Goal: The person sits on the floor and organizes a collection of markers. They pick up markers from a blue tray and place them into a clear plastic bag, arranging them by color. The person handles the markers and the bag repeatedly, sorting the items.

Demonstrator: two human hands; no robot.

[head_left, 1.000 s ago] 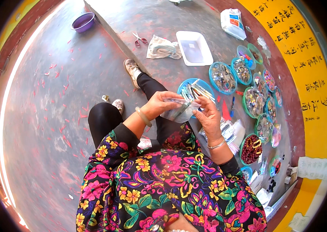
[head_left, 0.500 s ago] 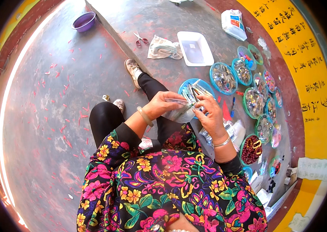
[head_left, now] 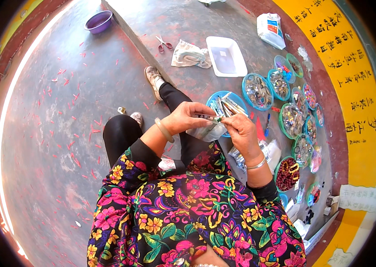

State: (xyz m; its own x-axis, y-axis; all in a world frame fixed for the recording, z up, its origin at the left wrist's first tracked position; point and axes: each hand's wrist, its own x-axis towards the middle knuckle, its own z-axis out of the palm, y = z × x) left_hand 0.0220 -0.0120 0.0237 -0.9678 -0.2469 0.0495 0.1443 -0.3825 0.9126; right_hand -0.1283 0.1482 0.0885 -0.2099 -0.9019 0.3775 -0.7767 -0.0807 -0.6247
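Both hands meet over my lap at a clear plastic bag (head_left: 209,132). My left hand (head_left: 187,117) is closed, pinching the bag's upper edge. The fingers of my right hand (head_left: 241,130) are pressed together at the bag's other top corner, where a small dark green bit shows between the hands. Something slim lies inside the see-through bag, but I cannot make out what. Just beyond my hands stands a blue basket (head_left: 211,99) holding several pens (head_left: 229,104).
To the right stand several round baskets of small items (head_left: 257,91) and one of dark red beads (head_left: 287,172). A blue marker (head_left: 267,124) lies near them. Farther off are a white tray (head_left: 226,56), a cloth (head_left: 191,55), scissors (head_left: 163,43) and a purple basin (head_left: 98,22).
My right hand's fingers have closed in on the bag's top edge, nearer to my left hand. The dark pen-like thing seen at my right fingers before no longer stands up there.
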